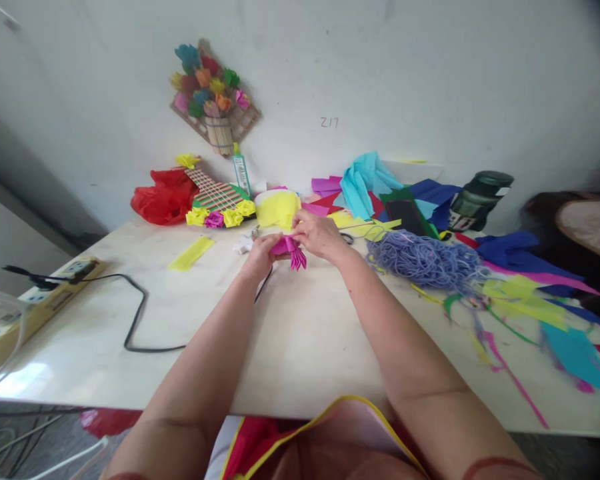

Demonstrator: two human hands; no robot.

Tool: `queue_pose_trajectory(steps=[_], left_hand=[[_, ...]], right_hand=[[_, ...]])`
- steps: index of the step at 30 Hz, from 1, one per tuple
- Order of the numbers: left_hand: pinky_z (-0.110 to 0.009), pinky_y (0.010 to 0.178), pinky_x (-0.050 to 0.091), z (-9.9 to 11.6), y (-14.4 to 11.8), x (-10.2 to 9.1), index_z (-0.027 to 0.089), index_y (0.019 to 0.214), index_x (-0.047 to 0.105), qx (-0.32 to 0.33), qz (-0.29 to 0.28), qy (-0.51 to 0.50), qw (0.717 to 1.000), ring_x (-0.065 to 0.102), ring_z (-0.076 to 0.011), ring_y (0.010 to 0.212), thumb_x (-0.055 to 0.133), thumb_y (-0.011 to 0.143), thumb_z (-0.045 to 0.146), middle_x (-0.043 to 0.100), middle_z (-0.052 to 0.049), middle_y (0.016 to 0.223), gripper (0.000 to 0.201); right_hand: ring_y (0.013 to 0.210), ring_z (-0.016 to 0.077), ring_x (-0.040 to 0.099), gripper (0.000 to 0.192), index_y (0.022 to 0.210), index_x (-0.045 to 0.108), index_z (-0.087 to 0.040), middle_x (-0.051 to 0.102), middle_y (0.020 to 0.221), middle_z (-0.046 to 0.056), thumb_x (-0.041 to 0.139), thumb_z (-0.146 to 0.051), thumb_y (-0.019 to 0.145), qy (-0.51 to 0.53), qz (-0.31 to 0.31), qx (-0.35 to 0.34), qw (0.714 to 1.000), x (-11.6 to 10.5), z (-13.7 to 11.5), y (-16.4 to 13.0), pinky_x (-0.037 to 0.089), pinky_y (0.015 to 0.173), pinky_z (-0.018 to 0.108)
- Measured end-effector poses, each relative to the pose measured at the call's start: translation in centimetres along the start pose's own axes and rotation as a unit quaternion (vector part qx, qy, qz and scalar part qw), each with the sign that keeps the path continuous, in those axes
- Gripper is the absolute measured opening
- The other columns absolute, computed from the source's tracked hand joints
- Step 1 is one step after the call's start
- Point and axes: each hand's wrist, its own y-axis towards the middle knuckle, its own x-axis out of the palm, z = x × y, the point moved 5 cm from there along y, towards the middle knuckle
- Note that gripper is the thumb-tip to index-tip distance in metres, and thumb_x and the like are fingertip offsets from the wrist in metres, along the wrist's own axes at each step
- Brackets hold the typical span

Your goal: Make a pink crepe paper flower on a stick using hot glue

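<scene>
My left hand (264,255) is closed on a bright pink pleated piece of paper (297,257), whose folded end fans out below the fingers. My right hand (314,233) pinches the upper part of the same paper, with the fingertips of both hands close together. Whether the right fingers also hold something thin cannot be made out. Just behind the hands lies a stack of yellow paper (279,209). A small white crumpled thing (244,244) sits beside the left hand, and a yellow paper strip (192,253) lies farther left.
A tangle of bluish-purple string (427,259) and coloured paper scraps (527,300) spread over the right side. A dark green bottle (480,200) stands behind them. At left are a power strip (63,293) and a black cord (141,313). A craft with paper flowers (215,100) hangs on the wall.
</scene>
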Motion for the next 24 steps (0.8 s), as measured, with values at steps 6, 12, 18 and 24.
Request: queue_pose_trajectory(steps=[6,12,18,24], left_hand=[[-0.034,0.064,0.055,0.02,-0.22,0.05,0.011,0.070,0.064,-0.013,0.015,0.011,1.000,0.063,-0.0179,0.062,0.071,0.060,0.031,0.064,-0.004,0.062,0.023],[-0.037,0.065,0.055,0.09,-0.19,-0.09,0.011,0.075,0.066,-0.017,0.003,0.022,1.000,0.066,-0.0233,0.070,0.067,0.062,0.029,0.068,-0.009,0.069,0.023],[-0.035,0.064,0.054,0.06,-0.11,-0.25,0.011,0.082,0.068,-0.021,-0.032,0.021,0.999,0.067,-0.0233,0.071,0.068,0.059,0.027,0.070,-0.010,0.074,0.028],[-0.033,0.064,0.054,0.04,-0.18,-0.08,0.011,0.081,0.067,-0.009,-0.030,0.055,0.998,0.067,-0.0217,0.068,0.072,0.060,0.029,0.070,-0.008,0.073,0.029]], right_hand=[[0.076,0.0154,0.057,0.023,0.094,0.067,-0.018,0.062,0.107,0.006,0.046,-0.026,0.088,-0.043,-0.005,-0.015,0.999,0.16,-0.47,-0.17,0.032,0.062,0.027],[0.083,0.0169,0.057,0.026,0.092,0.070,-0.018,0.061,0.109,0.007,0.046,-0.028,0.088,-0.050,-0.027,-0.021,0.998,0.25,-0.26,-0.22,0.032,0.063,0.027],[0.084,0.0164,0.057,0.026,0.094,0.070,-0.020,0.060,0.111,0.006,0.048,-0.032,0.087,-0.042,-0.026,-0.020,0.999,0.26,0.04,-0.23,0.033,0.063,0.027],[0.083,0.0161,0.056,0.025,0.092,0.070,-0.019,0.059,0.110,0.006,0.048,-0.030,0.087,-0.035,-0.033,-0.018,0.999,0.29,-0.07,-0.16,0.033,0.063,0.027]])
